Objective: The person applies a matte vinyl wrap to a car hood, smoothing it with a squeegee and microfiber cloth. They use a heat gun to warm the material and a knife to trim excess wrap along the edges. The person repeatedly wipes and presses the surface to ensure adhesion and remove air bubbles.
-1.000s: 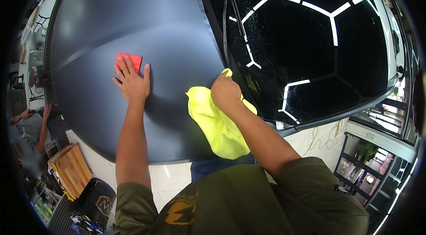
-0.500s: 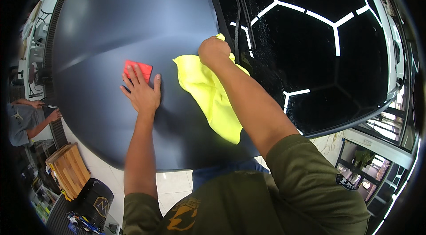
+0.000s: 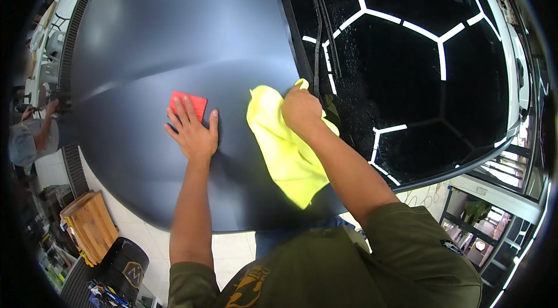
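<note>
My left hand (image 3: 196, 138) lies on a matte dark grey car hood (image 3: 139, 139), its fingers spread and stretched over a flat red squeegee card (image 3: 199, 104). The thumb points away from the card, apart from the other fingers. Further right, my right hand (image 3: 302, 111) is closed around a bright yellow cloth (image 3: 285, 157) at the hood's rear edge, beside the windshield. Most of the cloth drapes loosely over the hood toward me, and a small tuft sticks out above the fist.
Wiper arms (image 3: 321, 23) run along the base of the black glossy windshield (image 3: 401, 75), which carries water drops and reflected lights. At the left are another person (image 3: 36, 133), wooden boards (image 3: 93, 224) and a black bin (image 3: 123, 267).
My right hand has slid the cloth nearer to me along the hood's rear edge. My left hand stays on the red card. The view has shifted slightly, and the person at the left has bent over.
</note>
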The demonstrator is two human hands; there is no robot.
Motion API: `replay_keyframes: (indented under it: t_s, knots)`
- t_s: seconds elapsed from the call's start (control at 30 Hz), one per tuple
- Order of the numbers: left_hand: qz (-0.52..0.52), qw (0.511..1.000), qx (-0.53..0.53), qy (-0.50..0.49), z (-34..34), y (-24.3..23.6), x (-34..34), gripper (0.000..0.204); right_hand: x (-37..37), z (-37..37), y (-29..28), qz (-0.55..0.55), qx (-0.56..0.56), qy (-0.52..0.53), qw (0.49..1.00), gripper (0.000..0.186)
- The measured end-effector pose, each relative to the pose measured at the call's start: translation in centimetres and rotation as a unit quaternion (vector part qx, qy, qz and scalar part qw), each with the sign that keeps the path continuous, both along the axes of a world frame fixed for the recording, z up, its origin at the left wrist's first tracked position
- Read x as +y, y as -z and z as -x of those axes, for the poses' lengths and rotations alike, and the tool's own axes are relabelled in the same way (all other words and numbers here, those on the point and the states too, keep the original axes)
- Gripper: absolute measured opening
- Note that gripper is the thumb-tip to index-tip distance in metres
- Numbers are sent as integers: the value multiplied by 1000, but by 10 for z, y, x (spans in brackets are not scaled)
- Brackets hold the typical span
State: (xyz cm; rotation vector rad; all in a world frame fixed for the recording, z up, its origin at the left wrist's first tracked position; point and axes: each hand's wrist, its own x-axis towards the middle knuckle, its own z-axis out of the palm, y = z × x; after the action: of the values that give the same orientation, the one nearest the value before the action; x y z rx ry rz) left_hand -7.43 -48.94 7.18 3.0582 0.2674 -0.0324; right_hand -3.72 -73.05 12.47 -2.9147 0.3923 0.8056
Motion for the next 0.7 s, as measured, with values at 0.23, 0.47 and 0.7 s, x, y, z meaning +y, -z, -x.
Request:
replay_keyframes:
  t_s: [0.23, 0.47, 0.7]
  knots:
    - [6, 1000, -11, 7, -6, -3, -2, 82, -6, -26, 2, 4, -76, -110, 991, 33]
    - [14, 1000, -22, 16, -7, -3, -1, 82, 7, -115, -4, 5, -37, -91, 995, 34]
    - [18, 1000, -3, 23, -12, -7, -2, 83, 6, -190, -6, 23, -37, -94, 995, 29]
